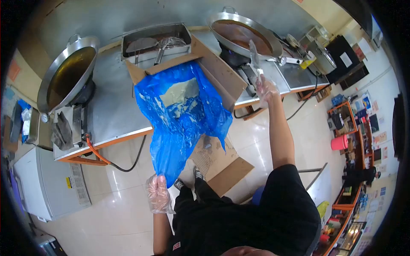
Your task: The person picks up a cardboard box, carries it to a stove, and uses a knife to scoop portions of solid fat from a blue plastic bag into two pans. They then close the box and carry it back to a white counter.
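My left hand (158,194), in a clear plastic glove, is closed on the lower end of a blue plastic bag (171,141) and pulls it out taut towards me. The bag lines an open cardboard box (220,74) at the table's front edge. Inside lies a pale cream, fat-like block (181,91), with smears of it over the plastic. Out to the right, my gloved right hand (267,91) grips a knife (255,55) by its handle, blade pointing up and away from me. The blade looks smeared and stands apart from the bag, in front of the right wok.
A wok (92,42) of dark yellow oil stands on a burner at left; another wok (271,36) holds brownish liquid. Between them is a metal tray (126,53) with strainers. A hose (96,149) hangs below the steel table (113,115). Cardboard flaps (230,175) hang near my feet.
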Demonstrator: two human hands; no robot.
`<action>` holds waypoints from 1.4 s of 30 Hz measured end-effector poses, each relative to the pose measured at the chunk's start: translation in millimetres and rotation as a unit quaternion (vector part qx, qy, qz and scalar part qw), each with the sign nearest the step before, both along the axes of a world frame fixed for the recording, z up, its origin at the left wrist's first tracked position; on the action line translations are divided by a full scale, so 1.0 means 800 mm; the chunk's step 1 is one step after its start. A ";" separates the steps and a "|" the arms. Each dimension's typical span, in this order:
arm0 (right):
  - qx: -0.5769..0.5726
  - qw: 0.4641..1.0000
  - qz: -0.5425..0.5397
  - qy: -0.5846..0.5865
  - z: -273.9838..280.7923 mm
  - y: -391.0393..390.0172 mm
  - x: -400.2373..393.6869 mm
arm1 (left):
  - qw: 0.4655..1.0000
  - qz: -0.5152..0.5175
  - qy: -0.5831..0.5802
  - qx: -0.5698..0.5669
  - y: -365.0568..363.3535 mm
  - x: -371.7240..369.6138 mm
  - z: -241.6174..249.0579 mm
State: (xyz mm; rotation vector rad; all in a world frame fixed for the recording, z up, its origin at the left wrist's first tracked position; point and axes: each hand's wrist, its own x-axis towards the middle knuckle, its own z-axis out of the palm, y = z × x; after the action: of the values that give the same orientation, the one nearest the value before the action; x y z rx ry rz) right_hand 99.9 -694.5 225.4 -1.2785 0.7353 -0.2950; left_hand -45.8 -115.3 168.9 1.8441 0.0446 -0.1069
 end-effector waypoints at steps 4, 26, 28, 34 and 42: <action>-0.076 0.996 -0.019 0.042 -0.008 0.072 -0.101 | 1.000 -0.001 -0.012 -0.025 -0.005 0.004 0.001; 0.023 0.996 -0.056 -0.059 -0.064 -0.049 0.071 | 0.999 0.042 -0.031 0.011 -0.018 -0.010 0.016; 0.023 0.997 -0.066 -0.043 -0.064 -0.006 0.009 | 0.995 0.075 -0.063 -0.005 -0.016 -0.005 -0.015; -0.145 0.984 -0.084 0.051 -0.080 0.092 -0.201 | 0.988 0.125 -0.060 -0.060 -0.021 0.003 -0.031; -0.582 0.807 -0.078 0.061 0.045 0.051 -0.074 | 0.978 0.148 -0.033 -0.144 -0.035 -0.001 -0.024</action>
State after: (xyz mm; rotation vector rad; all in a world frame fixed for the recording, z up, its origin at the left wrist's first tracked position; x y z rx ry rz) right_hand 41.1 -653.7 261.8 -2.4207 0.7796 -0.8958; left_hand -46.8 -143.6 149.8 1.5310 0.2456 0.1497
